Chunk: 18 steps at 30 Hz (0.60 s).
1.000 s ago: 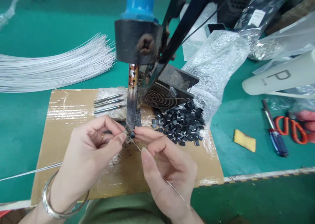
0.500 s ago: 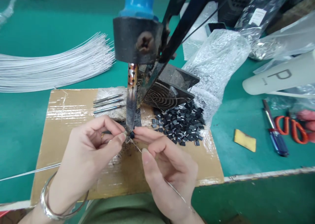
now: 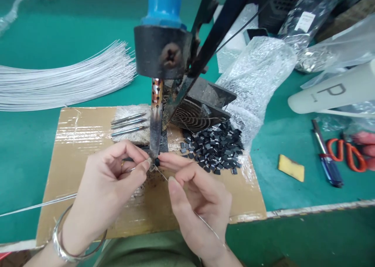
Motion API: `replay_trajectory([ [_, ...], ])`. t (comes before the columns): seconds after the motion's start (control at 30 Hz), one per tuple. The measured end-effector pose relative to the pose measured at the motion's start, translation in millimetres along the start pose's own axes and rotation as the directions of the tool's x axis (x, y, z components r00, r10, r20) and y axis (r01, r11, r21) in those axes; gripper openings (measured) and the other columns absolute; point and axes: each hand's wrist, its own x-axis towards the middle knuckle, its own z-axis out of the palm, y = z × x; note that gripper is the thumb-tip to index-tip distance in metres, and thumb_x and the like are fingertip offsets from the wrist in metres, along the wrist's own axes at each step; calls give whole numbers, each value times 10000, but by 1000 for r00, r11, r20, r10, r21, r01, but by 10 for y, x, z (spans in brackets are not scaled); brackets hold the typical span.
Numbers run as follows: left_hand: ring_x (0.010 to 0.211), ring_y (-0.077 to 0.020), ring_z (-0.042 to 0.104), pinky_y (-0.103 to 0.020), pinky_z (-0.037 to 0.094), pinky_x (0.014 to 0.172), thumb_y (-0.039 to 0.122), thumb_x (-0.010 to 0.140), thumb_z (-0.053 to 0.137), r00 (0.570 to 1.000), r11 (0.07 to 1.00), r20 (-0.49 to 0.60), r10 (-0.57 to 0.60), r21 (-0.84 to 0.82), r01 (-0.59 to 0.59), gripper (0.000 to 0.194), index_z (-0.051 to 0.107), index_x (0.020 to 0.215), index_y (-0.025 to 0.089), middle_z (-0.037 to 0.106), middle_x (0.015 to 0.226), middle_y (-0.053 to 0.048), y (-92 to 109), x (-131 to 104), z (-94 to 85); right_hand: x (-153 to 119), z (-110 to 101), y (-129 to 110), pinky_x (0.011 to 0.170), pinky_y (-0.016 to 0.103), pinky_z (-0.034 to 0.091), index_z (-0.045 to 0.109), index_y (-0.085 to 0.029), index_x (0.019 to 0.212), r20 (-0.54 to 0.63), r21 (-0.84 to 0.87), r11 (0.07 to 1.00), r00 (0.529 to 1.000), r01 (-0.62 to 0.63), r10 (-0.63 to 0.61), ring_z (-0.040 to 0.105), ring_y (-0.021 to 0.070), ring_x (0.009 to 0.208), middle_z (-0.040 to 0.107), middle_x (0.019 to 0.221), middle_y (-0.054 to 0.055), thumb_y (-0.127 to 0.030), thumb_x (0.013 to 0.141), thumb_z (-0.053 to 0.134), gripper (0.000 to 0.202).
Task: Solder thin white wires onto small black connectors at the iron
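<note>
A soldering iron (image 3: 156,118) with a blue handle hangs in a black clamp, its tip pointing down between my hands. Under the tip, my left hand (image 3: 117,181) pinches the end of a thin white wire (image 3: 52,201) that trails off to the left. My right hand (image 3: 199,196) has a thin strand of solder wire (image 3: 161,174) between thumb and fingers; the strand runs across the palm to the wrist. The right fingertips touch a small black connector (image 3: 156,162) at the tip. The exact joint is partly hidden by fingers and iron.
Cardboard (image 3: 243,204) lies under the work. A heap of black connectors (image 3: 218,146) sits right, by a fan (image 3: 196,114). Spare iron tips (image 3: 129,122) and a white wire bundle (image 3: 64,83) are left. A yellow sponge (image 3: 291,167), screwdriver (image 3: 328,157) and orange-handled scissors (image 3: 354,157) lie far right.
My left hand and wrist have shifted very slightly to the right. Both hands keep their grip at the iron tip; otherwise hardly anything differs.
</note>
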Motion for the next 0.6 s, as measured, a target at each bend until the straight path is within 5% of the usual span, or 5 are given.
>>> replay_trajectory([
  [0.1, 518, -61, 459, -116, 345, 480, 212, 773, 815, 1000, 999, 10, 8, 35, -9, 191, 649, 687, 179, 610, 610, 50, -8, -17, 9, 11, 0, 22, 1040, 348, 609, 623, -231, 814, -16, -13, 1000, 1000, 13, -13, 781, 205, 1119, 807, 1229, 46, -70, 953, 645, 214],
  [0.27, 533, -100, 534, -150, 389, 464, 279, 801, 801, 999, 991, 20, 36, 125, -39, 184, 671, 698, 198, 684, 668, 2, -52, -47, 1, 50, -14, 68, 868, 266, 613, 667, -260, 1172, -67, -182, 983, 998, -20, 8, 772, 142, 934, 790, 1047, 19, -192, 1090, 524, 178],
  [0.37, 563, -126, 601, -160, 435, 496, 259, 811, 792, 999, 986, 33, 16, 164, -21, 140, 693, 726, 208, 687, 656, -5, -69, -59, -11, 84, -20, 83, 787, 272, 582, 725, -233, 1072, 12, -266, 963, 999, -45, 50, 728, 148, 836, 757, 931, 19, -262, 1099, 528, 201],
  [0.6, 545, -136, 519, -194, 372, 480, 381, 932, 718, 991, 969, 131, -13, 247, -20, 207, 698, 813, 214, 689, 667, -28, -164, -115, -105, 141, -23, 80, 590, 237, 515, 731, -204, 946, 95, -138, 973, 975, -186, 200, 628, 113, 598, 703, 750, -15, -309, 1029, 652, 155],
])
